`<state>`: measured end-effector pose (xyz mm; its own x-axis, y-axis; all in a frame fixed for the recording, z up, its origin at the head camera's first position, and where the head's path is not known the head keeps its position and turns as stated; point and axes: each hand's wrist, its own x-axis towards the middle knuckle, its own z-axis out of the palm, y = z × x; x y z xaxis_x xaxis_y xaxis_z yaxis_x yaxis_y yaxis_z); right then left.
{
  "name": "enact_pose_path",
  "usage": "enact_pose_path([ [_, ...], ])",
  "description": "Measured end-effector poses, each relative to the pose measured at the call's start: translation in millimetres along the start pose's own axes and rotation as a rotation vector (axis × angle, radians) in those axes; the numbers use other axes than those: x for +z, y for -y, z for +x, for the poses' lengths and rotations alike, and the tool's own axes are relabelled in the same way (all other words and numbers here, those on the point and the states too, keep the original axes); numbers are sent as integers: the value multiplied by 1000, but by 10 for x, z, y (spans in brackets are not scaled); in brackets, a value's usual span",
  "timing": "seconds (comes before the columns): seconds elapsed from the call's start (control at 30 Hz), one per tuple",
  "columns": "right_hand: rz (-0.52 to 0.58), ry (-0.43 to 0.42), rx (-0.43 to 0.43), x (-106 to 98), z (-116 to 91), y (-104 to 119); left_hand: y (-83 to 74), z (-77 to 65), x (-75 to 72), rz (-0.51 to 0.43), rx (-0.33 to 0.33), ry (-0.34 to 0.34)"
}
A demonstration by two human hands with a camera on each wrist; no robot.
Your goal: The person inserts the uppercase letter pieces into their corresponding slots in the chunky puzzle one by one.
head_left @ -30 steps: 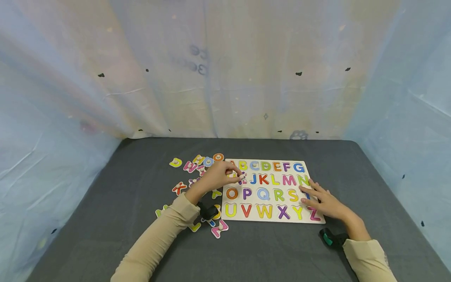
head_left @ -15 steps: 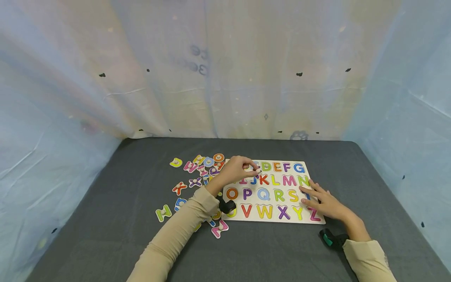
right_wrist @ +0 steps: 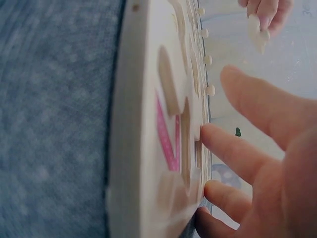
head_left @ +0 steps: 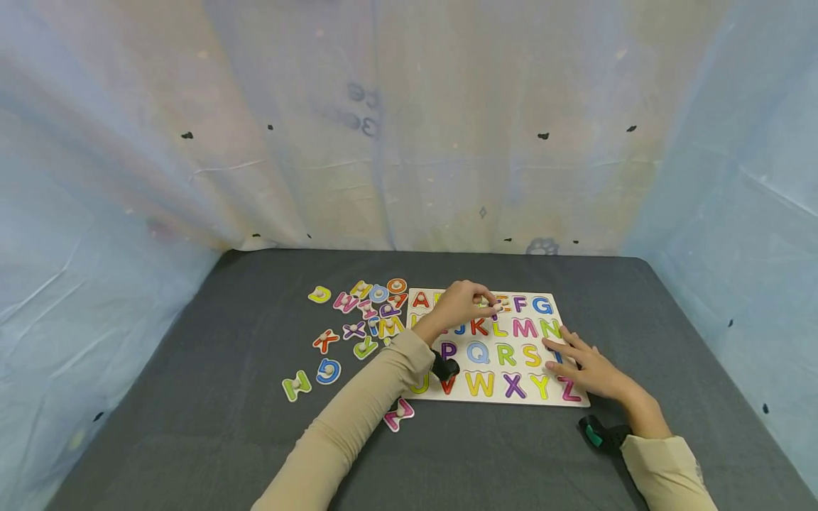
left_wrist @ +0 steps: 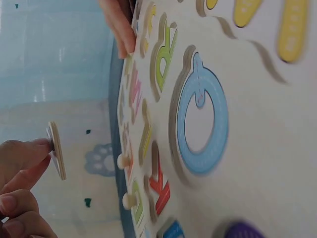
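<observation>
My left hand (head_left: 461, 305) pinches a small purple letter puzzle piece (head_left: 495, 314) above the top rows of the alphabet puzzle board (head_left: 527, 393). The left wrist view shows this wooden piece (left_wrist: 57, 151) edge-on between thumb and fingers, apart from the board; its letter cannot be read. My right hand (head_left: 591, 367) rests on the board's right edge with its fingers spread. Fingertips (right_wrist: 210, 131) touch the board in the right wrist view. Knobs (left_wrist: 129, 201) stand up from letters seated in the top row. My left forearm hides part of the board's lower left.
Loose knobbed letters lie left of the board, among them a green H (head_left: 297, 385), a blue G (head_left: 329, 370), a red K (head_left: 326, 341) and a pink Z (head_left: 399, 414). A dark cloth (head_left: 192, 426) covers the table. A pale curtain (head_left: 409, 142) hangs behind.
My left hand has moved right across the board's upper rows, carrying the purple letter piece from near the H and I slots towards the E. My right hand has stayed in place.
</observation>
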<state>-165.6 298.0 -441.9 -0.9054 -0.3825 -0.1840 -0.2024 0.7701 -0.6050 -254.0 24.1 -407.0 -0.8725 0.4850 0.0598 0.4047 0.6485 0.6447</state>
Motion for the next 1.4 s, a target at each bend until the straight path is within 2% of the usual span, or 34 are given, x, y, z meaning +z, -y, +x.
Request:
enact_pose_path([
  [0.13, 2, 3, 3, 6, 6, -7, -52, 103, 92, -7, -53, 12],
  [0.3, -4, 3, 7, 3, 8, -8, -67, 217, 192, -28, -81, 17],
  [0.57, -2, -2, 10, -4, -10, -17, -85, 370, 330, -32, -139, -24],
  [0.7, 3, -4, 9, -9, -15, -8, -87, 470, 418, 11, -148, -59],
  [0.83, 0, -5, 12, -4, -7, 2, -94, 551, 478, 68, -132, -62],
  [0.97, -1, -1, 19, 13, 10, 15, -110, 599, 490, 101, -128, -51],
  [1.2, -11, -5, 23, 26, 25, 53, -147, 640, 481, 160, -163, -32],
  [1.4, -10, -17, 34, 13, -11, 47, -199, 665, 496, 185, -154, -9],
])
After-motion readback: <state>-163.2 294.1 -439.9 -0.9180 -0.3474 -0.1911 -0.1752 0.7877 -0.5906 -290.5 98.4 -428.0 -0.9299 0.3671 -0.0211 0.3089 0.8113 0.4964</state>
